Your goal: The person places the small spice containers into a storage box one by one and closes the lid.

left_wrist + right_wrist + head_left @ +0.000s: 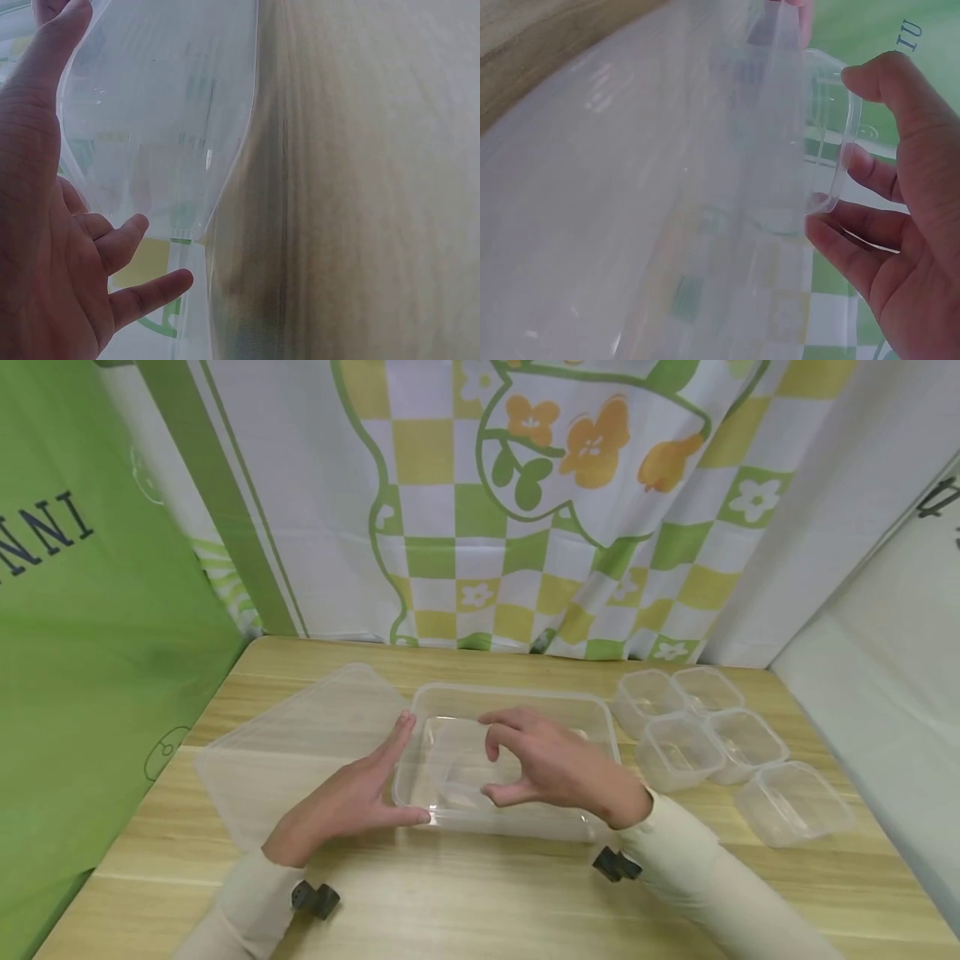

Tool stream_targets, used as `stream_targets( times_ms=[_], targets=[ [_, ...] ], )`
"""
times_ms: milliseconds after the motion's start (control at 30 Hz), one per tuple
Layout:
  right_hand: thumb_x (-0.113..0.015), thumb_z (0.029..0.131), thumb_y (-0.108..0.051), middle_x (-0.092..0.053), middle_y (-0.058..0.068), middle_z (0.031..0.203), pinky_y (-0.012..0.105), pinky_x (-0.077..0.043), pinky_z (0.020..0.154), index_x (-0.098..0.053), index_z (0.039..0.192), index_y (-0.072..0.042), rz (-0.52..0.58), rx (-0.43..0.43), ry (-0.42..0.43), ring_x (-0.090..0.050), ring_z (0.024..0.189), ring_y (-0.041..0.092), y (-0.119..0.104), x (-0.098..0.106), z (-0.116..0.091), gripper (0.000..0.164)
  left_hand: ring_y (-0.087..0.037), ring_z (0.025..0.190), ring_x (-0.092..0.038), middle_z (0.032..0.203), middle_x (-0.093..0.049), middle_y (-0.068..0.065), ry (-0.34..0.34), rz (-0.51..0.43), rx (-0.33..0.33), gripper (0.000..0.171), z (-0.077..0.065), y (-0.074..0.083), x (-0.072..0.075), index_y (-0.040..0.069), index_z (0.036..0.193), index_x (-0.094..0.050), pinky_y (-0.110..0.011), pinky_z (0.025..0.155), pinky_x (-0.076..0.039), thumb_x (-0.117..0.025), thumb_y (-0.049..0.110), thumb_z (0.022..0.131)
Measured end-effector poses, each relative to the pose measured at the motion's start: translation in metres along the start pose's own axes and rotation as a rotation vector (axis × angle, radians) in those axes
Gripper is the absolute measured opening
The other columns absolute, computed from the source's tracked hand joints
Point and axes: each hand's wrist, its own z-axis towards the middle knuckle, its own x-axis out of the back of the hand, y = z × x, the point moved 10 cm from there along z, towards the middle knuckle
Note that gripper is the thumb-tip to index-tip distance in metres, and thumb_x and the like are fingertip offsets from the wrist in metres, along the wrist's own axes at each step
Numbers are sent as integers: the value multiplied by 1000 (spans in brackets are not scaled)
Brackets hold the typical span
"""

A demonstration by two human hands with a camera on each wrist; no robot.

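A large clear plastic container (517,828) sits on the table in the head view. My left hand (352,802) steadies its left end, fingers along the side and thumb at the front corner. In the left wrist view, that hand's fingers are spread beside the container wall (157,112). Inside the big container is a small clear plastic container (457,760). My right hand (555,764) reaches in over it and grips its rim between thumb and fingers; the right wrist view shows the small container's rim (853,120) against the fingertips.
Several small clear containers (678,752) stand grouped on the right of the wooden table (420,902). A large translucent lid (292,752) lies to the left, partly behind my left hand. A patterned curtain (465,510) hangs along the back edge.
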Motion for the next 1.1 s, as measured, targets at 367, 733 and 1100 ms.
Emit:
stream_targets(
  times_ms=[367, 733, 1100],
  targets=[
    [-81, 84, -36, -61, 15, 136, 40, -50, 98, -60, 93, -14, 71, 26, -78, -57, 124, 31, -1, -26, 10, 32, -38, 137, -46, 171, -4, -5, -7, 1, 3, 123, -2, 1, 2, 17, 167, 2, -52, 102, -48, -72, 70, 84],
    [-81, 86, -34, -58, 16, 142, 39, -50, 100, -62, 96, -13, 112, 52, -101, -56, 127, 30, -4, -39, 13, 30, -37, 136, -48, 169, -15, -8, -9, -6, 18, 122, -1, -1, 0, 20, 167, 1, -53, 102, -48, -71, 72, 83],
    [-80, 91, -34, -53, 13, 149, 38, -49, 102, -65, 101, -14, 145, 58, -130, -52, 132, 26, -5, -44, 12, 27, -39, 129, -55, 167, -22, -13, -16, 14, 30, 121, 0, -1, 0, 21, 167, 3, -53, 97, -51, -69, 73, 84]
  ],
)
